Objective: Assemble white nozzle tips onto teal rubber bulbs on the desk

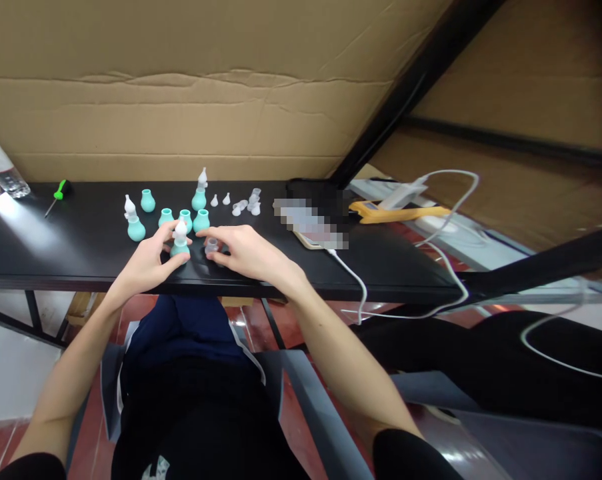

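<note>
My left hand (148, 262) grips a teal squeeze bulb (179, 251) with a white nozzle (180, 231) on top, its thumb and fingers on either side of the bulb. To the right, the fingers of my right hand (248, 252) curl around a small clear plastic cup-like piece (211, 245) at the table surface. Just behind my hands stand several open teal bulbs (201, 221). Two more bulbs with white tops, one at the left (136, 228) and one at the back (199, 199), stand upright.
Small white nozzle tips (226, 199) and several clear pieces (254, 200) lie on the black table (91, 257). A phone (311, 227) with a white cable is at the right, near a yellow tool (395, 213). A screwdriver (59, 193) and water bottle (3, 167) are at the left.
</note>
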Demonstrator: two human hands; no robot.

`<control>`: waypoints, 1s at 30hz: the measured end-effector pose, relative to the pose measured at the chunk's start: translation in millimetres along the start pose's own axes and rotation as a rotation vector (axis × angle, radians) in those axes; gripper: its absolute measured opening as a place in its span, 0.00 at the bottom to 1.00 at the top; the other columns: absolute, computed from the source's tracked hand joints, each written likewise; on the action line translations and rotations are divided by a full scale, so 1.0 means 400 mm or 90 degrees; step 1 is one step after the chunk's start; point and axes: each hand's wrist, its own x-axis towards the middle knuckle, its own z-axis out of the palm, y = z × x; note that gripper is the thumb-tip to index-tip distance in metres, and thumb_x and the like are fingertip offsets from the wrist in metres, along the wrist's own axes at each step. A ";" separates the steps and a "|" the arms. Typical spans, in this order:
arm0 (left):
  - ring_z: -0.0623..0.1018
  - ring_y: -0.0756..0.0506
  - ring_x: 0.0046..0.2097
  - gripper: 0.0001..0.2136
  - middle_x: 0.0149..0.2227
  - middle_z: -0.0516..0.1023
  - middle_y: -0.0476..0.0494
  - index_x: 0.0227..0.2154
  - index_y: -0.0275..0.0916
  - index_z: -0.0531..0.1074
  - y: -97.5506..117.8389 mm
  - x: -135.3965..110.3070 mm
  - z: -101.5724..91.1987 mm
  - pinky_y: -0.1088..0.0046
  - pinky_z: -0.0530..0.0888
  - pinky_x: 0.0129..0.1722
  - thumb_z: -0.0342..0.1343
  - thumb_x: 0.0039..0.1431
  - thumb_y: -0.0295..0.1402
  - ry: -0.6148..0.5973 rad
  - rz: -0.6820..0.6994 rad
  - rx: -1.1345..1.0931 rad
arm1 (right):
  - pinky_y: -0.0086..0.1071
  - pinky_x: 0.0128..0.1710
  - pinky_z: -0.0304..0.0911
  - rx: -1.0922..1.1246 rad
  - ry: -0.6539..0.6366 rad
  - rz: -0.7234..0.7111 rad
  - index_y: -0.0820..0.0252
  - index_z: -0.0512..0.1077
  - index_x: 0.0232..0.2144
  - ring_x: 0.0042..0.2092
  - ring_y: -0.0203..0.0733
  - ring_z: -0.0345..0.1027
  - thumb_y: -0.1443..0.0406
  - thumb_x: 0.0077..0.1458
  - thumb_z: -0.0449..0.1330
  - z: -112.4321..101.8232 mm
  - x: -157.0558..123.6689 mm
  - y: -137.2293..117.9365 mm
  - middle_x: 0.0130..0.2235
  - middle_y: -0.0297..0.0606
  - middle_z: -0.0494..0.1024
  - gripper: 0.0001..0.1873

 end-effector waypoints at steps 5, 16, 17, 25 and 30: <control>0.92 0.37 0.62 0.27 0.57 0.92 0.36 0.73 0.40 0.72 0.007 0.001 -0.001 0.60 0.88 0.62 0.67 0.76 0.40 -0.003 -0.023 -0.011 | 0.41 0.51 0.79 0.035 0.095 0.019 0.56 0.89 0.62 0.44 0.51 0.88 0.64 0.74 0.72 -0.036 0.009 0.003 0.48 0.42 0.94 0.17; 0.93 0.43 0.53 0.21 0.53 0.93 0.43 0.66 0.41 0.78 0.016 -0.002 0.006 0.67 0.89 0.55 0.69 0.74 0.37 0.080 -0.023 0.110 | 0.45 0.57 0.76 -0.066 0.110 0.051 0.57 0.89 0.53 0.49 0.55 0.85 0.69 0.71 0.70 -0.023 0.141 0.037 0.53 0.47 0.91 0.12; 0.93 0.43 0.52 0.21 0.53 0.93 0.43 0.65 0.41 0.78 0.018 -0.002 0.008 0.68 0.89 0.54 0.69 0.74 0.37 0.094 -0.025 0.123 | 0.45 0.57 0.76 -0.065 0.113 0.047 0.57 0.88 0.52 0.49 0.54 0.85 0.70 0.70 0.71 -0.017 0.144 0.041 0.54 0.47 0.91 0.11; 0.92 0.42 0.53 0.22 0.55 0.93 0.41 0.67 0.42 0.76 0.006 -0.003 0.013 0.67 0.88 0.52 0.68 0.75 0.35 0.145 -0.012 0.191 | 0.43 0.52 0.74 -0.050 0.076 0.079 0.57 0.83 0.42 0.46 0.55 0.85 0.70 0.69 0.71 -0.013 0.142 0.071 0.42 0.44 0.89 0.03; 0.92 0.39 0.59 0.25 0.57 0.92 0.38 0.72 0.42 0.73 -0.007 -0.005 0.023 0.64 0.90 0.53 0.67 0.76 0.35 0.143 0.014 0.220 | 0.47 0.54 0.79 0.092 0.236 0.073 0.53 0.80 0.41 0.48 0.53 0.86 0.64 0.67 0.71 -0.043 0.095 0.067 0.52 0.44 0.93 0.03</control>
